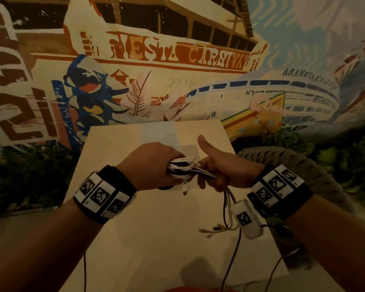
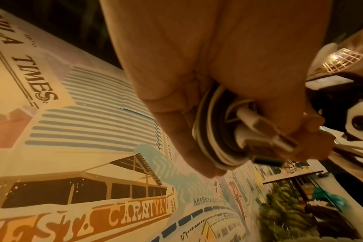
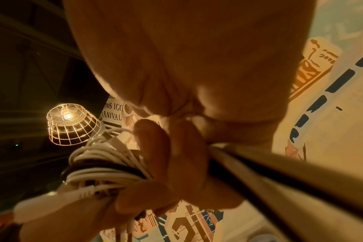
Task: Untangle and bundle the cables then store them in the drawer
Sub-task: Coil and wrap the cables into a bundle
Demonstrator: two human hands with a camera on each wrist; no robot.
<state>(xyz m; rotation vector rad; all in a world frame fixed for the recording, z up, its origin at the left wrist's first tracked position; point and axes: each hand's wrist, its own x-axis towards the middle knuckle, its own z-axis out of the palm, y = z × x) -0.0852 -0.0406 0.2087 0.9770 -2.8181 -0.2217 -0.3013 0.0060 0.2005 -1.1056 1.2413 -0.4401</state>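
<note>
Left hand (image 1: 151, 165) fist-curled around a coiled bundle of white and black cables (image 1: 180, 167), held above a pale square tabletop (image 1: 118, 148). Right hand (image 1: 223, 168) just beside the coil, fingers curled round the loose cable tails (image 1: 228, 194), thumb sticking up free. Tails hang below the right grip, a white plug (image 1: 184, 189) dangling under the coil. Frayed brown twine piece (image 1: 216, 229) sits below the tails. Painted mural wall (image 1: 156, 60) beyond both hands. No drawer in view.

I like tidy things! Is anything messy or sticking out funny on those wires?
Yes. The cable bundle in the left hand is not neat: a white plug end dangles below it, and loose cable tails hang from the right hand instead of being wound in.
</note>
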